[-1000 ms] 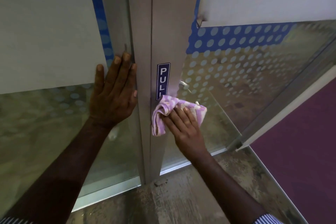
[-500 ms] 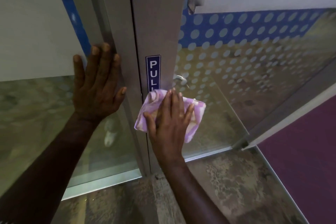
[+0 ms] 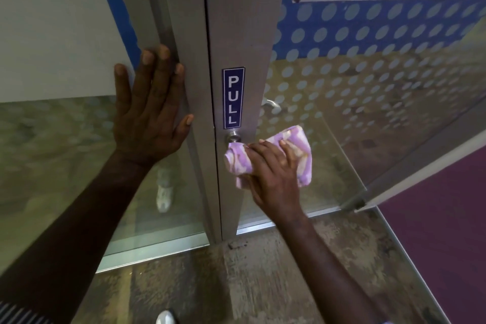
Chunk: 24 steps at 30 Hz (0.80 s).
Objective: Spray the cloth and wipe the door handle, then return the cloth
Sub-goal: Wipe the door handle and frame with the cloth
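The right hand [image 3: 276, 173] carries the cloth [image 3: 299, 155], its grip curled round the bunched purple and white fabric, fingers on top and thumb side toward the door frame [image 3: 236, 21]. The door handle [image 3: 233, 137] shows only as a small round metal piece on the frame, right under the blue PULL sign [image 3: 233, 98]. It lies up and to the left of the grip, and the left end of the cloth wad just touches its lower edge. The rest of the handle is hidden under cloth and hand, so its long axis cannot be told from here; a second lever [image 3: 272, 105] on the far side shows through the glass [image 3: 368, 100] above the cloth.

The right hand is clearly the nearer one. The left hand [image 3: 152, 110] is flat, fingers straight and spread, pressed against the glass panel and frame edge left of the handle, holding nothing (it seems to steady the door).

The wiping step looks to be in hand. The coming move likely calls for a short slide of the cloth up and left over that round piece, the grip kept snug so the fabric does not slip off the metal
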Available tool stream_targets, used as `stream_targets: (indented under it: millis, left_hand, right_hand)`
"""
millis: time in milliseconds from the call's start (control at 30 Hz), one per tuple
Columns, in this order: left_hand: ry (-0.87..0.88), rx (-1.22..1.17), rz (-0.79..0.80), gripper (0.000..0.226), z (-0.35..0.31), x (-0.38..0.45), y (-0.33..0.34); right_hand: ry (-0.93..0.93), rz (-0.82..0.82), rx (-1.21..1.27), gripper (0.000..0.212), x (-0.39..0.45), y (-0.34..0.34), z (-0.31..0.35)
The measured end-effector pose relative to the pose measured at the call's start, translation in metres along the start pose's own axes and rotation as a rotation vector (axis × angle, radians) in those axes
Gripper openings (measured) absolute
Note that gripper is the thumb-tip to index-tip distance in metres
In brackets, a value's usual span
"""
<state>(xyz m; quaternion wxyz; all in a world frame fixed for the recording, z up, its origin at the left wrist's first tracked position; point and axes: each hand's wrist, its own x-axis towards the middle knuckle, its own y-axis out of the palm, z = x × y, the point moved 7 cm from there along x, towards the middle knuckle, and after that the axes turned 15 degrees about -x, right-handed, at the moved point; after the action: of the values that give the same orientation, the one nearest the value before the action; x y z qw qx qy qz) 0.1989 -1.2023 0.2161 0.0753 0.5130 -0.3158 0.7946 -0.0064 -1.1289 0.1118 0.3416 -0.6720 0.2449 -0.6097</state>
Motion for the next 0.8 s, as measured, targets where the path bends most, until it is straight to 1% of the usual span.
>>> stream_targets:
  millis: [33, 67, 133, 200, 267, 333, 367, 467, 533, 567, 600, 633, 667, 733, 767, 800]
  left_hand:
    - [-0.001, 0.001, -0.001, 0.072, 0.001, 0.0, 0.0]
    - [-0.001, -0.006, -0.001, 0.072, 0.001, 0.0, -0.001]
    - [0.003, -0.009, 0.0, 0.072, 0.001, 0.0, -0.001]
    - [0.008, 0.006, -0.005, 0.073, 0.001, -0.001, 0.0]
    - [0.014, 0.02, -0.007, 0.073, 0.001, -0.001, 0.002]
    - [0.011, 0.014, -0.002, 0.073, 0.002, 0.0, 0.003]
    - [0.008, 0.007, 0.0, 0.073, 0.003, 0.0, 0.003]
    - [0.016, 0.012, -0.006, 0.073, 0.002, -0.002, 0.004]
    - [0.02, 0.004, -0.009, 0.072, 0.002, -0.002, 0.003]
    - [0.019, -0.003, -0.01, 0.072, 0.002, -0.002, 0.003]
    - [0.017, -0.004, -0.013, 0.072, 0.002, -0.002, 0.002]
    - [0.015, -0.001, -0.015, 0.072, 0.002, -0.001, 0.002]
    - [0.015, 0.0, -0.017, 0.072, 0.002, -0.002, 0.002]
    - [0.017, 0.0, -0.023, 0.072, 0.001, -0.002, 0.001]
    - [0.018, 0.002, -0.027, 0.072, 0.0, -0.002, 0.001]
    - [0.017, 0.002, -0.028, 0.072, 0.0, -0.002, 0.0]
  right_hand:
    - [0.019, -0.006, 0.002, 0.045, -0.001, 0.002, 0.008]
    - [-0.013, -0.007, -0.001, 0.044, -0.001, 0.001, 0.01]
    - [-0.167, -0.005, 0.013, 0.048, 0.001, -0.006, -0.008]
    - [-0.264, 0.078, 0.08, 0.051, 0.006, -0.01, -0.042]
    - [-0.26, 0.16, 0.117, 0.051, 0.01, -0.015, -0.063]
    - [-0.114, 0.142, 0.187, 0.05, 0.005, -0.017, -0.056]
    - [0.013, 0.096, 0.248, 0.049, 0.0, -0.019, -0.047]
    - [0.473, -0.075, 0.439, 0.04, -0.017, -0.022, -0.022]
    - [0.757, -0.152, 0.513, 0.033, -0.017, -0.021, -0.012]
    - [0.885, -0.138, 0.558, 0.046, -0.016, -0.018, -0.008]
    - [0.988, -0.097, 0.612, 0.068, -0.016, -0.013, -0.005]
    - [1.055, -0.052, 0.666, 0.086, -0.016, -0.008, -0.001]
    - [1.091, -0.023, 0.727, 0.097, -0.016, -0.004, 0.003]
    - [1.132, -0.024, 0.797, 0.108, -0.013, 0.0, 0.004]
    - [1.171, -0.042, 0.792, 0.108, -0.011, 0.001, -0.002]
    - [1.234, -0.084, 0.79, 0.103, -0.008, 0.003, -0.013]
